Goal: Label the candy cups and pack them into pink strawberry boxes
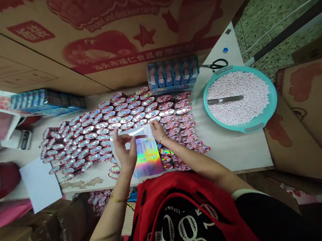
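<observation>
A shiny holographic pouch (149,157) lies between my hands, over rows of small packs, its silver face throwing rainbow colours. My left hand (126,151) is at the pouch's upper left, thumb and forefinger curled towards each other on it. At the pouch's upper right corner, the fingers of my right hand (157,130) are pinched on its edge. Many small foil packs with oval silver ends (104,125) stand packed close together around and behind the pouch. Some on the right show pink round caps or pieces (186,124). What my fingertips press underneath is hidden.
A turquoise basin (273,96) of small pale pieces, with a dark flat bar (226,99) on top, stands right. Black-handled scissors (219,64) lie behind it. Blue display boxes (173,75) and large cartons (113,40) line the back. White paper (41,184) lies left.
</observation>
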Available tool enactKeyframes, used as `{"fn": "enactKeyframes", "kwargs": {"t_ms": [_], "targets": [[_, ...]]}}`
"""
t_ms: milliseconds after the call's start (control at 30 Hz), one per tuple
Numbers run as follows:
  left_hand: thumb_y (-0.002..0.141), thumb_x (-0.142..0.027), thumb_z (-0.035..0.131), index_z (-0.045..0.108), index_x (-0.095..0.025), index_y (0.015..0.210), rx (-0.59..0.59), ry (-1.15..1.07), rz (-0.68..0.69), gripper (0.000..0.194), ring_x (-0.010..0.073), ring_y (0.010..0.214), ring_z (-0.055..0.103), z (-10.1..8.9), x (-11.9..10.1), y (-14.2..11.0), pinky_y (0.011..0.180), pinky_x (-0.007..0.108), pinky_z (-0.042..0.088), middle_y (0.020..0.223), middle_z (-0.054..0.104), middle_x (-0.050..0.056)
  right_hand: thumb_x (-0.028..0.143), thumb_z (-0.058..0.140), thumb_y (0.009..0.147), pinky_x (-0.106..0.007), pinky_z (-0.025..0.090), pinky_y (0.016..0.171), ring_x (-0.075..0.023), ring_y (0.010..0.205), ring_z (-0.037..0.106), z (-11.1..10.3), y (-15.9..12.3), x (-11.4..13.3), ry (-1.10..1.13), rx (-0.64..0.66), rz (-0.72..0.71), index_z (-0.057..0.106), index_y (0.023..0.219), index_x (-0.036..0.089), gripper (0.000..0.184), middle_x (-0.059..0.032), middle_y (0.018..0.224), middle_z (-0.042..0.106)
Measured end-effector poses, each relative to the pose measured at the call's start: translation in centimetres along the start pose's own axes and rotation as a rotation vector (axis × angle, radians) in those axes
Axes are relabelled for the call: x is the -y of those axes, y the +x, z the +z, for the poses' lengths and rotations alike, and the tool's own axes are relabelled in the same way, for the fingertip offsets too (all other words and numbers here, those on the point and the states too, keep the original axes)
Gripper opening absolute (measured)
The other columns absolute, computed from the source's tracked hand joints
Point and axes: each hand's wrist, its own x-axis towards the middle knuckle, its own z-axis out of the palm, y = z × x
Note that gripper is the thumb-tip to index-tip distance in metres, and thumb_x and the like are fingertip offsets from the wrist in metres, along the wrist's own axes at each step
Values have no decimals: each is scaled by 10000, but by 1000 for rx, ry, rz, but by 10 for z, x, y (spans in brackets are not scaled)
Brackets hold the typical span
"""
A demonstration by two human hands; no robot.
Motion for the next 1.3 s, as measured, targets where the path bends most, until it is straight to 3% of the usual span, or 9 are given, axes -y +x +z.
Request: {"fn": "enactKeyframes", "kwargs": {"t_ms": [100,233,300,400,500,700,867,1133,1300], "targets": [[796,-312,721,317,-258,1459,-123,-272,-205,779,110,713,558,14,-18,11,708,251,498,811,540,-21,543,494,892,-295,470,766,-182,814,579,-24,-5,16,38,-16,-91,577,982,232,334,-29,858,626],[729,-311,771,402,-256,1387,-132,-472,-373,757,89,674,535,56,-31,24,653,214,471,793,537,-36,801,251,854,-311,506,724,-195,810,616,-67,-16,37,202,-45,-33,617,930,208,701,-79,894,652],[717,-289,768,433,-237,1357,-125,-538,-430,724,82,668,534,79,-34,27,651,207,458,783,541,-39,817,368,809,-307,504,720,-192,796,613,-84,-20,44,204,-53,-26,635,920,203,678,-69,880,658],[714,-260,752,446,-219,1344,-88,-587,-496,702,77,642,531,108,-33,26,644,208,441,768,541,-45,672,621,756,-294,478,706,-171,725,568,-99,-18,52,138,-113,-45,628,835,207,471,-24,794,633],[715,-246,739,420,-205,1364,-57,-588,-535,723,76,617,523,130,-24,26,620,210,427,766,549,-46,562,613,802,-286,439,641,-148,626,493,-107,-3,51,80,-162,-72,582,755,216,351,11,686,567],[772,-213,672,351,-191,1437,-77,-403,-455,739,110,727,574,168,5,45,761,259,473,795,569,-28,369,562,884,-330,415,778,-184,751,519,-118,46,38,-413,-271,-345,567,682,219,251,-16,741,583],[800,-190,631,284,-211,1488,-66,-188,-366,771,133,777,597,192,22,63,870,322,457,813,604,-19,328,536,932,-367,360,848,-239,918,536,-118,74,33,-750,-321,-340,638,782,214,214,-62,876,642],[784,-167,595,285,-204,1494,-12,13,-337,776,159,790,588,206,34,69,938,384,393,803,614,-21,302,465,967,-397,322,885,-277,997,518,-116,91,23,-952,-238,-346,659,878,204,234,-104,967,648],[761,-200,627,351,-165,1453,6,214,-287,745,266,977,565,208,38,72,975,481,365,1032,621,96,291,500,930,-422,333,919,-303,1048,521,-117,95,22,-963,-268,-323,575,1203,158,313,-140,1092,647]]}}
